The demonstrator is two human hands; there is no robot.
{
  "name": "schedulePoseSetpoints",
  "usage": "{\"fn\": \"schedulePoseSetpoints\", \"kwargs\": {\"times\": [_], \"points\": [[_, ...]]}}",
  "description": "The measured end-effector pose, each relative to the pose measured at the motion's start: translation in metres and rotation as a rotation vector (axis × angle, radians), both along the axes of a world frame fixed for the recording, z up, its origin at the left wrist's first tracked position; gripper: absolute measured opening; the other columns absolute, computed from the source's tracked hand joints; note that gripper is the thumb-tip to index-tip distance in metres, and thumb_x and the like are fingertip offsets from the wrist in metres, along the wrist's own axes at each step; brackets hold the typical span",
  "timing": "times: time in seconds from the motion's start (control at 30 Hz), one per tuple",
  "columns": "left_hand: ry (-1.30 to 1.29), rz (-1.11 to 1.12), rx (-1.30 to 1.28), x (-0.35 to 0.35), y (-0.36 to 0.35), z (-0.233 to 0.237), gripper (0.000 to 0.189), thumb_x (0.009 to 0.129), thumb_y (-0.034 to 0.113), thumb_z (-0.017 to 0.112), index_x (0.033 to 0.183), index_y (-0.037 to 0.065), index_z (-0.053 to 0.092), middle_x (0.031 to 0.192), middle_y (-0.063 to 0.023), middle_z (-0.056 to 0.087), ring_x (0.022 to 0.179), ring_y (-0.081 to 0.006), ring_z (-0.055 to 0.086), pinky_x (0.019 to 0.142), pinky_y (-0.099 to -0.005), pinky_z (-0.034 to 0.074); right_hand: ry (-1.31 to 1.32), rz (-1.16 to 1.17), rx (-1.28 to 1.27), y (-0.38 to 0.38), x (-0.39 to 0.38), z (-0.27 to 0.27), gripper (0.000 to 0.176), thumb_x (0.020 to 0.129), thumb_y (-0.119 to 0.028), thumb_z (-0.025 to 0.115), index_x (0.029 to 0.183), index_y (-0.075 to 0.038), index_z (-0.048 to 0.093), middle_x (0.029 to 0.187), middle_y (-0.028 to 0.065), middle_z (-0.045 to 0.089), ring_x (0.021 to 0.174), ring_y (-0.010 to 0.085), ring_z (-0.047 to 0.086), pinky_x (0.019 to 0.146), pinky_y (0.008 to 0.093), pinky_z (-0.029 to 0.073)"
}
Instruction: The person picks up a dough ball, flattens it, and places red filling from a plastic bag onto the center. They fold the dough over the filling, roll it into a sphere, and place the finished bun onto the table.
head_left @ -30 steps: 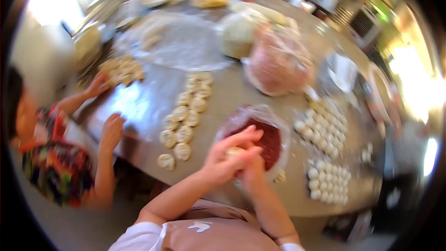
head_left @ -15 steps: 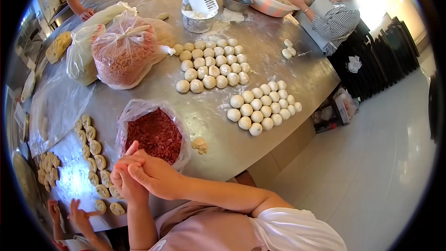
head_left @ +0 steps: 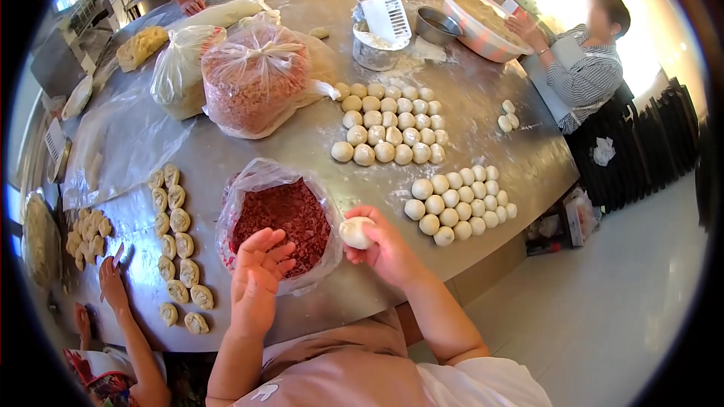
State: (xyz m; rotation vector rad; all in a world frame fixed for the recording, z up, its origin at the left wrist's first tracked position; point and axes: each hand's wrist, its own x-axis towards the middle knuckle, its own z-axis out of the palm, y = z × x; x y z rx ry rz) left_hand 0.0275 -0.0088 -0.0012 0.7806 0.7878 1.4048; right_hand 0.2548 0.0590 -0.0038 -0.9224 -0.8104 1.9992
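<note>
My right hand (head_left: 388, 252) grips a pale, smooth dough ball (head_left: 356, 233) between thumb and fingers, just right of a clear plastic bag (head_left: 323, 275). That bag stands open and holds dark red, crumbly filling (head_left: 283, 211). In front of the bag's near side, my left hand (head_left: 259, 279) is raised with its fingers apart and nothing in it. To the right of my right hand sits a block of white dough balls (head_left: 464, 196) in close rows. Beyond it lies a larger, floured block of dough balls (head_left: 392, 134).
Coiled dough pieces (head_left: 179, 220) line the left. A co-worker's hand (head_left: 113, 283) there holds a thin tool. Tied bags of filling (head_left: 256, 79), a flour tub (head_left: 377, 53) and a large basin (head_left: 483, 19) stand farther back. Another person is at the right edge.
My hands have come apart from being pressed together, and the dough ball now shows in the right one. The left hand has opened. The view has shifted left.
</note>
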Motion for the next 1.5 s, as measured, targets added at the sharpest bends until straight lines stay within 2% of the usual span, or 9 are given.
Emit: {"fn": "schedulePoseSetpoints", "kwargs": {"times": [0.07,0.27,0.4,0.5,0.63,0.87,1.07,1.27,1.5], "points": [[0.044,-0.045,-0.003,0.0,-0.003,0.005,0.078,0.085,0.051,0.066,0.141,0.006,0.035,0.139,-0.0112,0.045,0.122,-0.0241,0.049,0.1,-0.0376,0.04,-0.061,-0.002,-0.02,-0.012,0.009,-0.003,0.029,0.098,-0.028,0.047,0.12,-0.009,0.049,0.095,0.0065,0.06,0.075,0.0138,0.057,0.068,0.0286,0.049],[0.047,0.017,-0.055,-0.01,-0.013,0.005,0.069,0.088,0.042,0.066,0.138,0.003,0.038,0.13,-0.0118,0.053,0.118,-0.0231,0.053,0.099,-0.0369,0.042,-0.804,-0.233,0.002,-0.061,0.088,-0.02,0.027,0.096,-0.032,0.057,0.105,-0.007,0.058,0.076,0.0017,0.06,0.06,0.0064,0.054,0.052,0.0214,0.045],[0.06,-0.028,-0.093,-0.006,-0.016,0.003,0.064,0.089,0.042,0.065,0.134,0.003,0.041,0.128,-0.0116,0.054,0.118,-0.0232,0.053,0.099,-0.0369,0.041,-1.37,-0.414,0.046,-0.076,0.135,-0.025,0.041,0.094,-0.041,0.057,0.103,0.0,0.057,0.076,0.0127,0.065,0.067,0.0203,0.063,0.062,0.0336,0.051],[0.057,-0.078,-0.099,-0.002,-0.015,0.004,0.062,0.089,0.041,0.065,0.133,0.002,0.043,0.127,-0.0113,0.055,0.118,-0.0228,0.053,0.099,-0.0369,0.041,-1.564,-0.409,0.075,-0.071,0.141,-0.027,0.051,0.094,-0.046,0.054,0.104,0.003,0.055,0.084,0.0207,0.066,0.078,0.0342,0.065,0.073,0.0416,0.051],[0.052,-0.084,-0.11,-0.001,-0.016,0.007,0.06,0.089,0.04,0.066,0.131,0.002,0.044,0.126,-0.0107,0.056,0.117,-0.0221,0.054,0.099,-0.0369,0.041,-1.624,-0.389,0.004,-0.057,0.138,-0.05,0.053,0.097,-0.047,0.047,0.11,0.004,0.053,0.1,0.0279,0.064,0.096,0.0427,0.062,0.083,0.0474,0.048],[0.007,-0.084,-0.108,-0.01,-0.018,-0.005,0.053,0.092,0.035,0.062,0.13,0.003,0.044,0.126,-0.0108,0.056,0.117,-0.0223,0.055,0.099,-0.0368,0.042,-1.517,-0.374,-0.002,-0.053,0.139,-0.044,0.054,0.1,-0.044,0.038,0.114,0.006,0.051,0.103,0.0291,0.063,0.1,0.0438,0.061,0.088,0.0466,0.046],[-0.032,-0.106,-0.127,-0.013,-0.017,-0.007,0.051,0.093,0.034,0.059,0.13,0.003,0.044,0.125,-0.0104,0.056,0.117,-0.0224,0.054,0.098,-0.0363,0.043,-1.645,-0.379,0.018,-0.052,0.131,-0.052,0.052,0.1,-0.04,0.038,0.113,0.009,0.051,0.105,0.0304,0.062,0.102,0.044,0.059,0.089,0.0469,0.046],[-0.071,-0.106,-0.136,-0.021,-0.021,-0.007,0.052,0.093,0.036,0.06,0.129,0.003,0.044,0.124,-0.01,0.057,0.117,-0.0229,0.055,0.098,-0.0368,0.043,-1.449,-0.425,-0.173,-0.058,0.147,-0.047,0.051,0.101,-0.043,0.036,0.111,0.003,0.055,0.105,0.0312,0.062,0.105,0.0459,0.057,0.092,0.048,0.044],[-0.123,-0.078,-0.201,-0.039,-0.028,-0.016,0.048,0.095,0.035,0.056,0.129,0.003,0.045,0.123,-0.0107,0.057,0.115,-0.0235,0.056,0.095,-0.0373,0.046,-1.304,-0.695,-0.194,-0.062,0.184,-0.054,0.044,0.101,-0.04,0.038,0.113,-0.002,0.059,0.086,0.0131,0.063,0.063,0.0192,0.06,0.058,0.0329,0.049]]}}
